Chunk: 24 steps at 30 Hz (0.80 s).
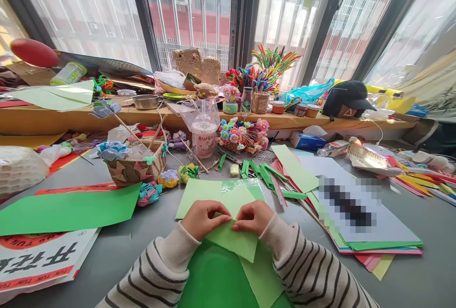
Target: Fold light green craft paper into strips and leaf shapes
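Note:
A light green sheet of paper (pixel 237 240) is held up between both my hands above the grey table. My left hand (pixel 204 218) pinches its upper edge with thumb and fingers. Close beside it, my right hand (pixel 254 215) pinches the same edge a little to the right. Under and behind the hands lie more light green paper pieces (pixel 199 194). A darker green sheet (pixel 213 279) lies nearest to me, with another light green strip (pixel 265 277) across its right side. Whether the held sheet is creased under my fingers is hidden.
A basket of paper flowers (pixel 133 170) and a large green sheet (pixel 67 210) are at left. Folded green strips (pixel 265 175) and a drink cup (pixel 204 139) stand beyond my hands. At right lies a paper stack (pixel 388 222); a cluttered ledge (pixel 171 113) runs behind.

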Each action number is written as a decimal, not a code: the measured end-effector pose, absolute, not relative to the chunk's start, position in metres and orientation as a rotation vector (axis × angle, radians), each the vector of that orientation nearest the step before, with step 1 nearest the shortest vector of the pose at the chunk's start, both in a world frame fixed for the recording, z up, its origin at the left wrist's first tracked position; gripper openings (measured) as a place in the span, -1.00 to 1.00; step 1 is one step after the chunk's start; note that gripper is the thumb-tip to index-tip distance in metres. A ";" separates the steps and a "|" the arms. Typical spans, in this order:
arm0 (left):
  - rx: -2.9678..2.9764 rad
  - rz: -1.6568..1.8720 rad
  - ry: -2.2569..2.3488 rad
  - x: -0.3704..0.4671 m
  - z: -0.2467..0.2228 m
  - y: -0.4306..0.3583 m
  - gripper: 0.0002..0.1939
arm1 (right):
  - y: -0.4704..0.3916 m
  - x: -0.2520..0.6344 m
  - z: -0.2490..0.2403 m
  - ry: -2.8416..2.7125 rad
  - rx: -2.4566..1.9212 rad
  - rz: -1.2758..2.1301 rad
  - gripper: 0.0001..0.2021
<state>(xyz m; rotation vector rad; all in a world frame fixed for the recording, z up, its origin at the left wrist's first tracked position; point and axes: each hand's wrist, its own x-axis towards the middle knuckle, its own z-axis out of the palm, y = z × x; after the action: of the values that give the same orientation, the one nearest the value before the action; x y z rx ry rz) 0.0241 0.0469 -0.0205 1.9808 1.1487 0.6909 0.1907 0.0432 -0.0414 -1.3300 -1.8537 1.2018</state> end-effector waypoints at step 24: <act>1.678 0.824 1.345 0.021 -0.019 0.052 -0.70 | 0.053 0.210 -0.030 -1.483 -1.232 1.330 -0.75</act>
<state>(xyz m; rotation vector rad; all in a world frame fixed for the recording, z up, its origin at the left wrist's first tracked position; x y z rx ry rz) 0.0209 0.0516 -0.0185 1.6784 1.3450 0.8244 0.2096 0.0527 -0.0304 -1.2316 -1.4833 1.3297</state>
